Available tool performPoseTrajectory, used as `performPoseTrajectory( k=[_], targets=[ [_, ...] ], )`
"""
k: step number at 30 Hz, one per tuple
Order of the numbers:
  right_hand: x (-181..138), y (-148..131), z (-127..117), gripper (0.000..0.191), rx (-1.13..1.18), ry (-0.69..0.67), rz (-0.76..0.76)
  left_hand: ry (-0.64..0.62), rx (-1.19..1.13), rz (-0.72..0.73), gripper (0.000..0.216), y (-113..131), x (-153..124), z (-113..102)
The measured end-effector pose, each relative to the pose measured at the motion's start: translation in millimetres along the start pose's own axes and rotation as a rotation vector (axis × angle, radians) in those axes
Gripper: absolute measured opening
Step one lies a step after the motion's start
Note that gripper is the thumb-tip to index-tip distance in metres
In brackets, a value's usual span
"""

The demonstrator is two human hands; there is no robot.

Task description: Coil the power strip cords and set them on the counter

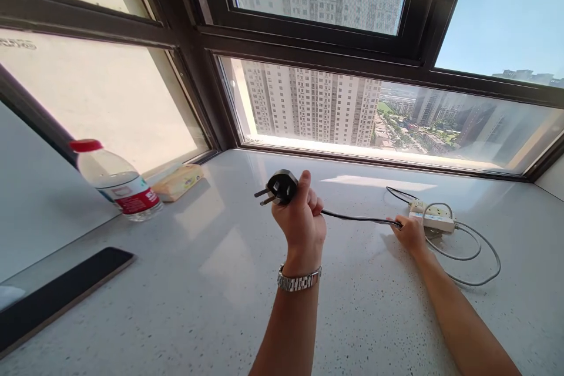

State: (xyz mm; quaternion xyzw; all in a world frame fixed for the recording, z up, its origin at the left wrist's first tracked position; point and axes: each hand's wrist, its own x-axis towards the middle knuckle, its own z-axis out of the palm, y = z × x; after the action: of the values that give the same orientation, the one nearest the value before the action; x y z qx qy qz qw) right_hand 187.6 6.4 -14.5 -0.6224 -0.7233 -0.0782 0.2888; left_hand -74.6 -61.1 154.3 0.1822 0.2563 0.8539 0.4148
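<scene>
The left hand (302, 217) is raised above the white speckled counter (211, 294), fist closed around a black plug (282, 186) whose prongs stick out to the left. A metal watch (298, 279) sits on that wrist. From the plug a thin black cord (356, 218) runs to the right, off the counter at first, to the right hand (409, 234), which lies low on the counter and pinches the cord between fingertips. Just right of the plug's cord, touching or nearly touching the right hand, lies a white power strip (434, 217), and the black cord carries on behind it in a small loop. The strip's own grey cable (476, 258) curls in loops on the counter beyond it, farther right of the plug. Well to the left of the plug a water bottle (117, 182) with a red cap and red label stands near the window, leaning in the view; just beside it, between bottle and plug, lies a yellowish tissue pack (178, 182). Nearer than the bottle and far left of the plug, a dark phone (66, 294) lies flat at the counter's edge. Behind the plug the dark-framed window (308, 53) looks out on tall apartment blocks.
</scene>
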Motion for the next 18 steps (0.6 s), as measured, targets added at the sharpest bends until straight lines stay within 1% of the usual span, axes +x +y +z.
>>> performPoseTrajectory(
  k=[4,7,11,13,16,17,18],
  targets=[
    [-7.0,32.7,-11.6,0.048,-0.157,-0.021,0.078,0.115,-0.079,0.022,0.052,41.6,7.6,-12.0],
    [-16.0,60.8,-21.8,0.043,-0.224,-0.057,0.066,0.181,-0.126,0.043,0.049,60.8,7.5,-16.7],
    [-32.6,107.3,-47.1,0.050,-0.169,-0.078,0.021,0.149,-0.160,0.074,0.043,79.2,2.6,-20.3],
    [-46.0,137.5,-66.5,0.053,-0.135,-0.085,0.038,0.133,-0.158,0.139,0.040,89.5,-0.5,-22.8],
    [-73.3,189.5,-97.7,0.053,-0.156,-0.108,0.189,0.122,-0.131,0.272,0.037,103.8,-5.6,-27.2],
    [-82.8,206.4,-106.7,0.052,-0.158,-0.121,0.241,0.120,-0.109,0.285,0.036,107.4,-6.9,-29.8],
    [-91.7,221.8,-114.4,0.049,-0.161,-0.105,0.293,0.118,-0.075,0.280,0.036,110.4,-7.7,-33.9]
  ],
)
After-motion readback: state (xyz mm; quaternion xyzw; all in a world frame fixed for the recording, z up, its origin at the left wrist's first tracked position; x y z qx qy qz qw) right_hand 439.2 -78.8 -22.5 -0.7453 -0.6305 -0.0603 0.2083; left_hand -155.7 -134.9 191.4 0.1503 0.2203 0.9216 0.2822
